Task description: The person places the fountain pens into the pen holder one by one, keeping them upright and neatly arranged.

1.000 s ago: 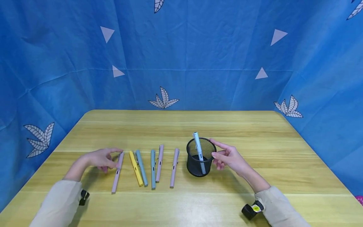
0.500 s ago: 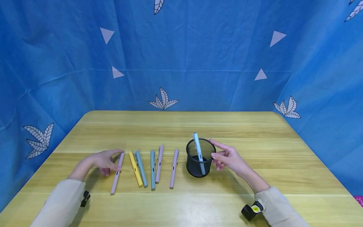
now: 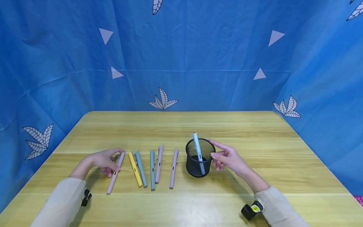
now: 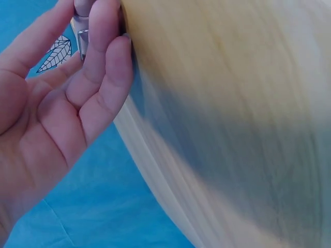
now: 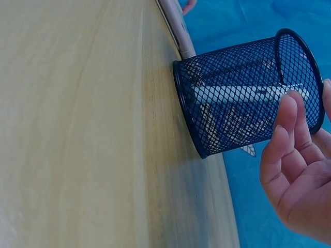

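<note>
My left hand (image 3: 105, 162) holds the leftmost lilac pen (image 3: 113, 181) between thumb and fingers, and the pen lies slanted on the table. In the left wrist view, fingers of the left hand (image 4: 67, 88) hide most of this pen (image 4: 83, 26); its metal clip shows. My right hand (image 3: 229, 159) grips the rim of a black mesh pen holder (image 3: 194, 168), thumb on the near side and index finger on the far side. A light blue pen (image 3: 198, 149) leans inside the holder. In the right wrist view, fingertips touch the holder's mesh (image 5: 243, 124).
Between the hands lie a yellow pen (image 3: 135, 170), two blue-grey pens (image 3: 141, 170) and two more lilac pens (image 3: 174, 170), roughly side by side. The wooden table (image 3: 241, 126) ends at a blue patterned cloth (image 3: 198, 47) behind.
The leftmost lilac pen has turned slightly, its near end swinging left. My left thumb and fingers have come closer around it. The right hand and the pen holder stay put.
</note>
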Motion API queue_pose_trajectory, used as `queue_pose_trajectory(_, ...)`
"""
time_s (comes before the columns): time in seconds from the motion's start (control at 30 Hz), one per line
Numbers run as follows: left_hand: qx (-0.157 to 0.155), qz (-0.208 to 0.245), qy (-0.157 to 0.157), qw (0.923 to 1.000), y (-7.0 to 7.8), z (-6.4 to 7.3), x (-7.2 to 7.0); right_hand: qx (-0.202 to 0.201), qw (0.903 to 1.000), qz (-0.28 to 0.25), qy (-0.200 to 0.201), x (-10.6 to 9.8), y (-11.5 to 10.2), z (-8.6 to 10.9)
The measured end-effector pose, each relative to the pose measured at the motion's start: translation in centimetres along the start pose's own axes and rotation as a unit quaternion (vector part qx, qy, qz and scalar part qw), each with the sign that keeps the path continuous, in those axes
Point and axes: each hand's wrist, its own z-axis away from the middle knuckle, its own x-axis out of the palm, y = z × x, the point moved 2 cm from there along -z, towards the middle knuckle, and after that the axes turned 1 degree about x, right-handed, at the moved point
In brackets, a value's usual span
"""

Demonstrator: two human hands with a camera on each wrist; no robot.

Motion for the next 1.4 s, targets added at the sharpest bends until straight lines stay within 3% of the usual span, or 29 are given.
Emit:
queue_pose_trajectory(0.67,0.011,0.032,0.006,0.9994,0.6,0.1,-0.2,0.002,0.9997,-0.022,-0.011,0.1,0.0,0.1)
queue_pose_trajectory(1.1,0.07,0.034,0.018,0.9968,2.1,0.2,-0.7,0.007,0.9997,-0.024,-0.008,0.1,0.1,0.1)
queue_pose_trajectory(1.4,0.077,0.057,0.049,0.9942,3.1,-0.5,-0.9,0.007,0.9998,-0.018,-0.005,0.1,0.3,0.0)
